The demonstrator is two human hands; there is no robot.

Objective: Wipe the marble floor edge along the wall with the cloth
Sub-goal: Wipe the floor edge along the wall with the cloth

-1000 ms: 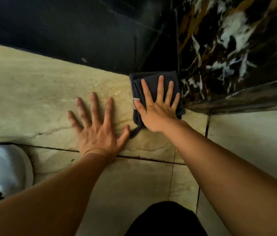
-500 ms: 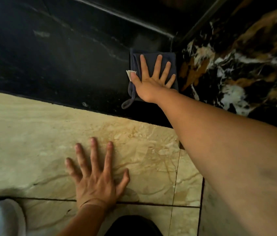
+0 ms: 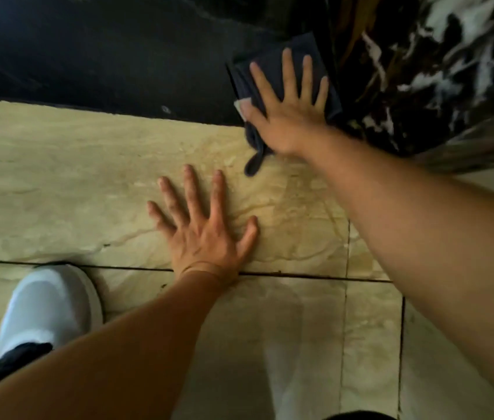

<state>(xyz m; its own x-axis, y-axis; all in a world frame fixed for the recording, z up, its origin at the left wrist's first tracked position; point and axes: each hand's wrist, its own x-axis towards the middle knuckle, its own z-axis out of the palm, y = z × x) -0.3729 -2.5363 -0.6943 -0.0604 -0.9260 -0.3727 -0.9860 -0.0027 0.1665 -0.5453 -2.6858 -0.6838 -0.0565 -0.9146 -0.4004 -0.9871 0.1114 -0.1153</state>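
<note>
A folded dark blue cloth [image 3: 273, 60] lies against the black marble strip [image 3: 118, 56] at the foot of the wall, in the corner beside a veined dark marble panel [image 3: 421, 71]. My right hand [image 3: 291, 107] presses flat on the cloth with fingers spread; a white tag and a loop of the cloth stick out at its left and lower side. My left hand [image 3: 203, 228] rests flat on the beige marble floor [image 3: 57, 177], fingers apart, holding nothing.
A white shoe [image 3: 48, 307] stands on the floor at the lower left. Dark grout lines [image 3: 300, 275] cross the beige tiles. The veined panel juts out on the right, forming the corner.
My right hand has drawn the cloth back down from higher on the black strip toward the floor edge. The left hand stays planted; the view has tilted down.
</note>
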